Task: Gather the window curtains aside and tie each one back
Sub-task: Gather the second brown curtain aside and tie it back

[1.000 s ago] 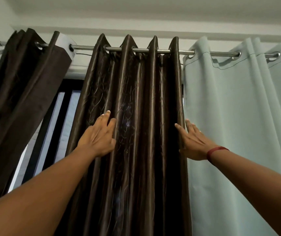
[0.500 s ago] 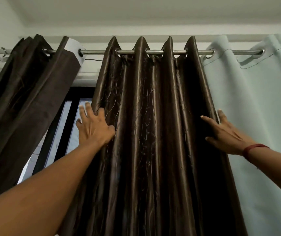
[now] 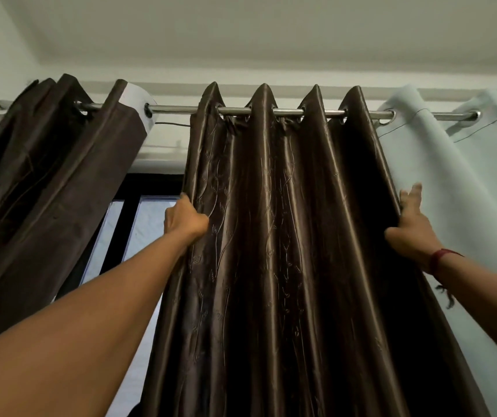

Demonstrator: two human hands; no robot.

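A shiny dark brown patterned curtain (image 3: 277, 236) hangs in folds from a metal rod (image 3: 175, 109) in the middle of the view. My left hand (image 3: 184, 219) is closed around its left edge at mid height. My right hand (image 3: 411, 227) holds its right edge, thumb in front and fingers partly behind the fabric. A second brown curtain (image 3: 45, 182) with a white lining hangs bunched at the left. A pale blue-green curtain (image 3: 464, 188) hangs at the right, touching the middle curtain.
A dark window frame (image 3: 127, 212) with bright panes shows in the gap between the two brown curtains. The white ceiling (image 3: 241, 34) lies close above the rod. A red cord bracelet (image 3: 440, 260) circles my right wrist.
My left hand slid from lying flat on the folds to gripping the curtain's left edge. My right hand moved outward to its right edge, and the curtain has spread wider.
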